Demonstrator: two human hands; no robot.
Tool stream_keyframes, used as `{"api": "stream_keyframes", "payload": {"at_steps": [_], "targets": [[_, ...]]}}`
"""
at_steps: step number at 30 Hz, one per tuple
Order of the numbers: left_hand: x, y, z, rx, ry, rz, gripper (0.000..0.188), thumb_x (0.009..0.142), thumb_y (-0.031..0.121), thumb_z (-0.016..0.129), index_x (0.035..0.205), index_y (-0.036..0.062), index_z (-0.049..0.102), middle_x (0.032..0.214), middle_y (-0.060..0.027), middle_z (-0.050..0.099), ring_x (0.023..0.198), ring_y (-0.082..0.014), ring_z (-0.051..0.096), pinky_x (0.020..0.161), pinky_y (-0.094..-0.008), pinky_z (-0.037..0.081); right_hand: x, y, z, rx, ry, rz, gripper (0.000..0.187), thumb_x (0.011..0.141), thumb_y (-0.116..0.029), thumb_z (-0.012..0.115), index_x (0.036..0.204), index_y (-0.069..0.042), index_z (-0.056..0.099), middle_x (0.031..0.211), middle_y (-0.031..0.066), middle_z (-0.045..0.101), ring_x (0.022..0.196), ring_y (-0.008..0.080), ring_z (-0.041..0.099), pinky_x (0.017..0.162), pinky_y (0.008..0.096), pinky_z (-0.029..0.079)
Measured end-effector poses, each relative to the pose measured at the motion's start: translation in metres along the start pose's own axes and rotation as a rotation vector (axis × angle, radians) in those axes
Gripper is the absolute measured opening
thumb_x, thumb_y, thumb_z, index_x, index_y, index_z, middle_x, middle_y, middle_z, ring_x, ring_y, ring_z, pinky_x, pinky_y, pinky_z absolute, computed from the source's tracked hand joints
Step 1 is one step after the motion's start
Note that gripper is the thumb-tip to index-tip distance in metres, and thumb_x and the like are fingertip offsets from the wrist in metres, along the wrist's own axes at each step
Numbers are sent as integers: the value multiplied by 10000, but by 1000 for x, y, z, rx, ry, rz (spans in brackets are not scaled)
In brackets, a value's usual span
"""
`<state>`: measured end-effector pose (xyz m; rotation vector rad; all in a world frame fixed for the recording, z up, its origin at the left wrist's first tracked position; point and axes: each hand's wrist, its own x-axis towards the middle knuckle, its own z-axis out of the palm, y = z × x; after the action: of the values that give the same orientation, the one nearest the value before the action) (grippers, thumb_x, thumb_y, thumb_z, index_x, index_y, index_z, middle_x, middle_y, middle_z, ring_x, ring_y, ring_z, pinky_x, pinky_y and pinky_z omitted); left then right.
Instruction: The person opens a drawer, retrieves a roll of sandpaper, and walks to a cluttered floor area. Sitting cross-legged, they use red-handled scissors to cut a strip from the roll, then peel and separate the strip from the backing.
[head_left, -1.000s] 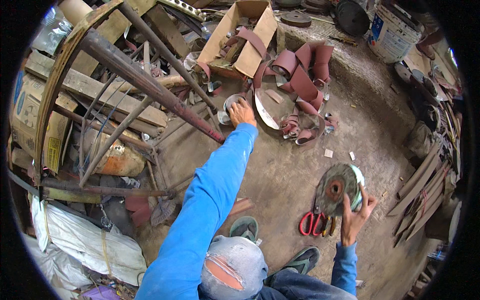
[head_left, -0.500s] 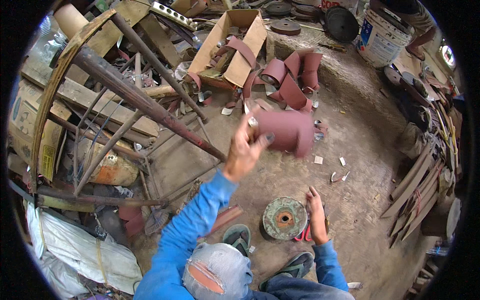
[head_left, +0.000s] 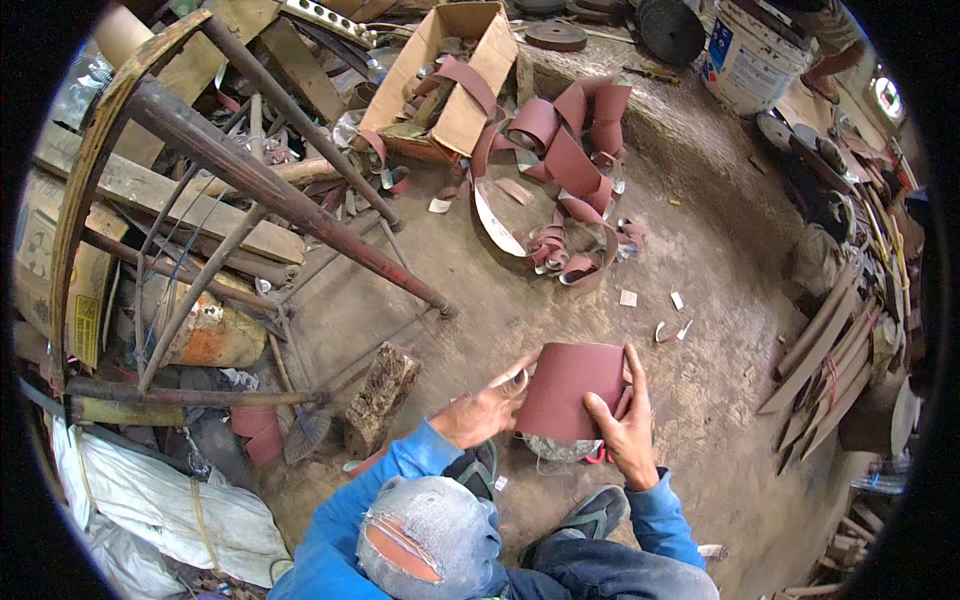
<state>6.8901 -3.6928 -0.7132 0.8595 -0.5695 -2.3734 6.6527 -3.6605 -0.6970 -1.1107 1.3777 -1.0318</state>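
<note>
My right hand [head_left: 628,425] grips the right side of a wide strip of reddish-brown sandpaper [head_left: 568,388], thumb on its front face and fingers behind. The strip is bent into a curve above a round greenish-grey wheel [head_left: 556,450], whose lower edge shows while the rest is hidden. At the strip's left edge is my left hand [head_left: 485,408], open, thumb and fingers apart; whether it touches the strip is hard to tell. Red handles [head_left: 599,454], seen earlier like those of scissors, peek out beside the wheel.
Beyond lie curled sandpaper strips [head_left: 575,170] and an open cardboard box [head_left: 445,75]. A metal-legged stool [head_left: 270,200] lies tipped at left, near a wooden block [head_left: 383,395]. Curved slats [head_left: 830,370] are stacked at right; a white bucket [head_left: 752,62] stands at far right.
The sandpaper has come down toward me from the far pile to above the wheel. My right hand now holds it; my left hand has drawn back and let its fingers apart.
</note>
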Motion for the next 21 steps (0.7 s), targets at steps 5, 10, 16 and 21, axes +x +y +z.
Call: {"api": "stream_keyframes", "payload": {"at_steps": [5,10,16,21], "targets": [[6,-28,-43,-165,247,-4,790,869,487,721,1447,33,432,1395,-131,559,1267,-271,559,1084,-462,443,-2,-12,3,479,-255,75,765,1011,-189,541,1606,-104,68,1558,228,348,1388,282,418,1153,404,328],[5,-22,-100,-333,346,219,719,888,542,665,1370,28,520,1325,-160,606,1194,-274,607,1029,-461,491,17,-13,-20,634,-226,142,689,980,-201,593,1560,-66,247,1359,204,586,1261,272,565,1095,403,416],[34,-16,-156,-171,183,250,734,906,596,616,1379,43,520,1299,-121,628,1166,-250,619,988,-458,512,24,-15,-16,707,-130,231,447,992,-162,598,1395,-56,435,1292,152,626,1151,213,610,1005,370,492],[37,-3,-160,-23,437,161,654,957,488,582,1445,68,470,1388,-114,572,1235,-248,577,1048,-436,461,20,0,-19,830,-106,170,420,975,-200,584,1347,-41,473,1316,145,596,1179,239,599,1010,368,495]]}}
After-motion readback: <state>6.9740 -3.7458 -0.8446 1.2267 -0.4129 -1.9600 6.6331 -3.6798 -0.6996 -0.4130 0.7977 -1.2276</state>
